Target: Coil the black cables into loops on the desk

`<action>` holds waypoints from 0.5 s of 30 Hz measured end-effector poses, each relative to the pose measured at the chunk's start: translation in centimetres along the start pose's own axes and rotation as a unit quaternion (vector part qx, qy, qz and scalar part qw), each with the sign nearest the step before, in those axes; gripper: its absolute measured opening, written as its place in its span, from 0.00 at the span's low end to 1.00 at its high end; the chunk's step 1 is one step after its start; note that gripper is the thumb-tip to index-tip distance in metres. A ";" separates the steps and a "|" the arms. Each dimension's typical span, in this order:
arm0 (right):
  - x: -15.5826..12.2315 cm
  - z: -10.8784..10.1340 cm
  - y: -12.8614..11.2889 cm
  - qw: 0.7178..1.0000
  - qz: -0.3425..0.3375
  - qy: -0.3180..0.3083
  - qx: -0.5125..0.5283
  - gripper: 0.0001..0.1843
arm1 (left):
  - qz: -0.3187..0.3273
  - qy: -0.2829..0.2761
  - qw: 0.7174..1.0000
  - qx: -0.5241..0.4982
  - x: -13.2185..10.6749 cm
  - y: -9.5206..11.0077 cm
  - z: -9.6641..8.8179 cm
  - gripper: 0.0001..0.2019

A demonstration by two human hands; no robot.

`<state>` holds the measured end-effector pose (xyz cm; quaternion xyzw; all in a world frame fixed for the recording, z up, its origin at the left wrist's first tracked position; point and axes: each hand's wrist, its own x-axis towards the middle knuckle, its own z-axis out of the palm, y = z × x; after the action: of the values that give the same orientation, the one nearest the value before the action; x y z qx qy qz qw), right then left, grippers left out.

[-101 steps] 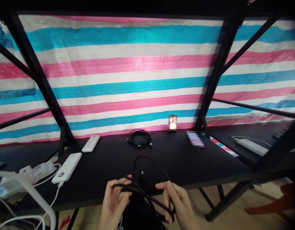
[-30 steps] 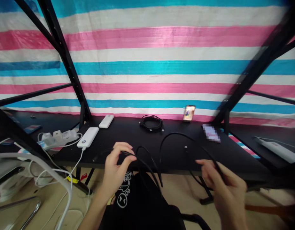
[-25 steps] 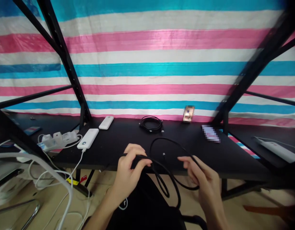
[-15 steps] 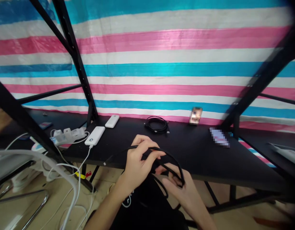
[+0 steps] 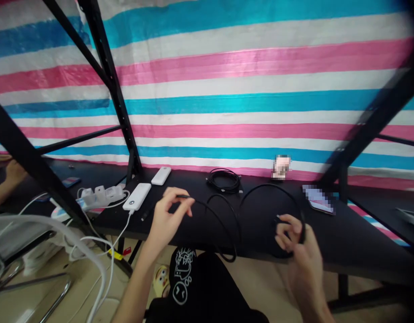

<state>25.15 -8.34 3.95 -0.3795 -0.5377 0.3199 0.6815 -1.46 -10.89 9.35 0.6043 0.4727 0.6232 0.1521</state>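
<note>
A black cable (image 5: 223, 224) hangs in loose loops between my hands, above the front part of the black table (image 5: 257, 242). My left hand (image 5: 169, 213) pinches it near one end, and a plug (image 5: 144, 216) sticks out to the left past the fingers. At the right, my right hand (image 5: 296, 237) is closed around the cable, with a small plug tip (image 5: 278, 217) showing by the fingertips. Behind the held loops lies a second black cable (image 5: 223, 180), coiled flat on the table.
Two white power banks, a near one (image 5: 137, 196) with a white cord and a far one (image 5: 161, 175), lie at the left. Beyond the frame post (image 5: 117, 98) stands a power strip (image 5: 62, 211) with chargers. A phone (image 5: 319, 199) lies right. Another person's hand (image 5: 15, 172) shows far left.
My hands have moved apart, the left one leftward and the right one rightward. The bunched cable between them has opened into wide loops.
</note>
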 end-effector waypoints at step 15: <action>-4.0 3.6 3.3 0.976 0.162 -0.136 0.054 0.15 | 0.275 -0.181 0.935 0.133 -0.3 2.4 7.2 0.08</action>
<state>20.66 -9.39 -0.35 -0.3769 -0.5384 0.5038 0.5606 6.02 -9.45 9.72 0.8279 0.3310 0.4522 -0.0234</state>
